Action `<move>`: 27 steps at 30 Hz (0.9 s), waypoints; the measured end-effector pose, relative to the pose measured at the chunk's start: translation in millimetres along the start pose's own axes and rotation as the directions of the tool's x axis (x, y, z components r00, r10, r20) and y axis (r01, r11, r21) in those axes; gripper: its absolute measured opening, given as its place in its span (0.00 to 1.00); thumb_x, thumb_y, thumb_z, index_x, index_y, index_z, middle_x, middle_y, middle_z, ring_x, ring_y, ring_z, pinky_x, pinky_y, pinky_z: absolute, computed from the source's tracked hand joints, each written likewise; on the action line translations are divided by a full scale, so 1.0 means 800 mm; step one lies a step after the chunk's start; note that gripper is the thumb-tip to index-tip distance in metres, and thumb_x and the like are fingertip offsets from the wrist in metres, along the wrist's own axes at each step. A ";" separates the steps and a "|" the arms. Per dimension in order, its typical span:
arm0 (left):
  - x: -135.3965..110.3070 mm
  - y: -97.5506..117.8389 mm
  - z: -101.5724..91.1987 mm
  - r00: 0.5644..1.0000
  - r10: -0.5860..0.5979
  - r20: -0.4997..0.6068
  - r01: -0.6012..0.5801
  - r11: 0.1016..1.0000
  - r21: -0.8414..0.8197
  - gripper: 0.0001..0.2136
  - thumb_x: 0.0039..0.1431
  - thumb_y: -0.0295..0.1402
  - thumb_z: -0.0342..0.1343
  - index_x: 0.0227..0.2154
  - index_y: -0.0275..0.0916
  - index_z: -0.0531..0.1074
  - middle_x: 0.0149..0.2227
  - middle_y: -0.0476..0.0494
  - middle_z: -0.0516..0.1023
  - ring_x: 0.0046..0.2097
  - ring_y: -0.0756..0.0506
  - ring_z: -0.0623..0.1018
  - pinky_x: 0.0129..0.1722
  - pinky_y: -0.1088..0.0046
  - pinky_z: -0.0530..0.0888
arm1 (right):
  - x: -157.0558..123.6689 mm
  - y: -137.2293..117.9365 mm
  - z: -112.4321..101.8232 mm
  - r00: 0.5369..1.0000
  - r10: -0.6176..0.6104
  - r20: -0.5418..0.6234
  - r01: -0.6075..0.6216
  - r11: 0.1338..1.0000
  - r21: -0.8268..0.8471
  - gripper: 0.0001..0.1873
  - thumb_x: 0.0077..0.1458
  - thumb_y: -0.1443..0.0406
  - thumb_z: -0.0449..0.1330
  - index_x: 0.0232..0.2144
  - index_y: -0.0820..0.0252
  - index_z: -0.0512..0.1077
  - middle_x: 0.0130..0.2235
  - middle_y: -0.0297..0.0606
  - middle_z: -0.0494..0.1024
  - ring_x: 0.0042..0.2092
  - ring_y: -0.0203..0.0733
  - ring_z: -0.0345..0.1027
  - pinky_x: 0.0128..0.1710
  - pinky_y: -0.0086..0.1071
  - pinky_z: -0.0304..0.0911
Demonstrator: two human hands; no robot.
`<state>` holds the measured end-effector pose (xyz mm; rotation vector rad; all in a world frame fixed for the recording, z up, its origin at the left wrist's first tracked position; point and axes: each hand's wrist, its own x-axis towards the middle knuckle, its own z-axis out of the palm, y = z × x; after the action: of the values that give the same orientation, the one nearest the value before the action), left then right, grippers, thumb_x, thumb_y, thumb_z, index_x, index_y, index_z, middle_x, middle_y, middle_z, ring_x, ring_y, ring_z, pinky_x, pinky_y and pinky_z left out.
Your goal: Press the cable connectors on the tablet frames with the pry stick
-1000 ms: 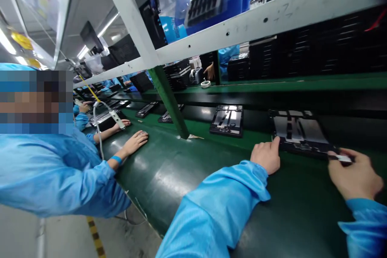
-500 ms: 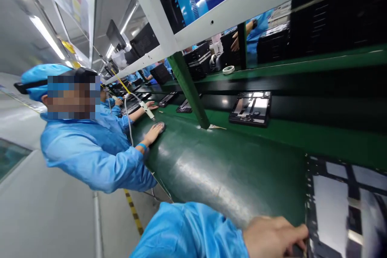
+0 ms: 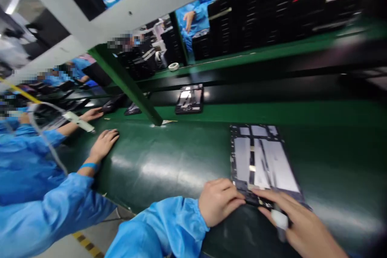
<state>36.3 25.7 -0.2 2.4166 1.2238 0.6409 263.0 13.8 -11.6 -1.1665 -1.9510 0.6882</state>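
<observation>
A tablet with its inside bared point(image 3: 242, 157) lies on the green work surface, showing pale grey battery panels and a dark frame. My left hand point(image 3: 219, 201) is closed, fingertips pinching its near left corner. From the right, my right hand point(image 3: 305, 223) reaches to the near edge, which sits between its thumb and forefinger. Against that hand is a small white and dark piece point(image 3: 280, 221); blur hides what it is.
Another opened tablet point(image 3: 190, 98) lies farther back on the line, right of a green post point(image 3: 127, 84). A co-worker's hand point(image 3: 104, 145) rests on the surface at left. Black trays point(image 3: 248, 16) are stacked behind, near a tape roll point(image 3: 173, 67).
The view has swung right, bringing the near tablet toward the middle. My right hand has come into view at its near edge. My left hand stays at its near left corner.
</observation>
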 end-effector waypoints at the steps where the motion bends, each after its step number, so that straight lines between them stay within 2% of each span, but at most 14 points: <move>1: -0.001 0.001 -0.003 0.999 -0.033 -0.033 0.030 0.996 -0.086 0.08 0.66 0.38 0.55 0.37 0.41 0.77 0.34 0.48 0.77 0.37 0.50 0.78 0.39 0.75 0.74 | 0.007 -0.006 0.002 0.999 0.003 0.033 -0.003 1.000 0.024 0.13 0.60 0.63 0.58 0.45 0.43 0.75 0.41 0.36 0.81 0.41 0.52 0.78 0.36 0.40 0.76; 4: 0.002 0.002 -0.011 0.988 -0.146 -0.056 0.121 0.938 -0.325 0.05 0.63 0.33 0.58 0.36 0.40 0.78 0.34 0.48 0.76 0.34 0.51 0.76 0.35 0.78 0.73 | 0.028 -0.021 0.006 0.999 0.035 0.031 -0.036 0.998 0.054 0.11 0.61 0.68 0.56 0.41 0.50 0.76 0.36 0.38 0.81 0.36 0.47 0.78 0.34 0.36 0.74; 6: 0.005 0.002 -0.014 0.982 -0.187 -0.033 0.160 0.907 -0.389 0.03 0.61 0.31 0.60 0.35 0.40 0.78 0.33 0.48 0.75 0.32 0.51 0.75 0.33 0.78 0.72 | 0.035 -0.027 0.007 0.999 0.044 0.014 -0.045 0.997 0.061 0.10 0.60 0.69 0.56 0.40 0.53 0.75 0.35 0.38 0.81 0.36 0.45 0.78 0.34 0.34 0.73; 14: 0.007 0.005 -0.020 0.968 -0.244 0.065 0.252 0.911 -0.327 0.03 0.57 0.27 0.63 0.32 0.42 0.78 0.31 0.51 0.72 0.29 0.53 0.72 0.29 0.79 0.70 | 0.030 -0.039 0.012 0.992 0.089 0.090 -0.093 0.995 0.046 0.20 0.56 0.77 0.53 0.46 0.53 0.70 0.35 0.36 0.77 0.39 0.46 0.73 0.40 0.38 0.68; 16: 0.005 0.007 -0.021 0.986 -0.167 0.017 0.167 0.960 -0.226 0.02 0.61 0.29 0.60 0.33 0.42 0.77 0.32 0.50 0.72 0.31 0.52 0.73 0.30 0.78 0.70 | 0.029 -0.039 0.013 0.991 0.076 0.106 -0.081 0.996 0.045 0.25 0.53 0.80 0.50 0.48 0.53 0.69 0.36 0.37 0.76 0.40 0.46 0.72 0.41 0.39 0.68; 18: 0.001 0.008 -0.024 0.998 -0.003 -0.064 0.003 1.000 -0.008 0.05 0.65 0.31 0.55 0.36 0.42 0.76 0.33 0.49 0.73 0.32 0.50 0.73 0.31 0.76 0.70 | 0.028 -0.040 0.013 0.992 0.052 0.111 -0.057 0.998 0.042 0.31 0.47 0.83 0.48 0.49 0.53 0.68 0.37 0.38 0.75 0.40 0.46 0.70 0.41 0.39 0.68; 20: -0.006 0.007 -0.028 0.978 0.189 -0.082 -0.163 0.953 0.254 0.10 0.69 0.29 0.49 0.43 0.41 0.75 0.35 0.46 0.75 0.33 0.49 0.72 0.31 0.74 0.69 | 0.026 -0.040 0.012 0.993 0.032 0.111 -0.035 0.999 0.032 0.35 0.43 0.84 0.47 0.51 0.53 0.68 0.37 0.38 0.74 0.41 0.47 0.70 0.41 0.39 0.68; 22: -0.013 0.004 -0.032 0.951 0.305 -0.038 -0.264 0.873 0.409 0.14 0.70 0.26 0.44 0.50 0.39 0.72 0.39 0.43 0.76 0.34 0.48 0.72 0.31 0.71 0.69 | 0.025 -0.039 0.012 0.994 0.021 0.111 -0.023 1.000 0.013 0.36 0.43 0.84 0.47 0.52 0.53 0.68 0.37 0.39 0.74 0.40 0.47 0.69 0.40 0.39 0.68; 24: -0.019 -0.001 -0.035 0.944 0.331 -0.004 -0.297 0.852 0.431 0.15 0.70 0.25 0.43 0.54 0.38 0.70 0.44 0.42 0.76 0.36 0.47 0.73 0.33 0.70 0.69 | 0.024 -0.039 0.012 0.993 0.021 0.118 -0.021 1.000 0.000 0.35 0.45 0.84 0.47 0.52 0.53 0.67 0.38 0.39 0.74 0.40 0.47 0.69 0.40 0.40 0.68; 27: -0.022 -0.009 -0.037 0.947 0.320 0.009 -0.300 0.876 0.378 0.15 0.70 0.25 0.45 0.55 0.40 0.69 0.47 0.43 0.76 0.39 0.47 0.73 0.35 0.70 0.69 | 0.023 -0.039 0.012 0.992 0.031 0.120 -0.034 0.999 0.019 0.32 0.50 0.83 0.48 0.53 0.52 0.66 0.38 0.39 0.74 0.41 0.48 0.69 0.41 0.40 0.69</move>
<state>6.1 18.5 16.4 2.9763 1.0631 0.6073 234.2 16.2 11.9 -1.1705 -2.0225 0.8100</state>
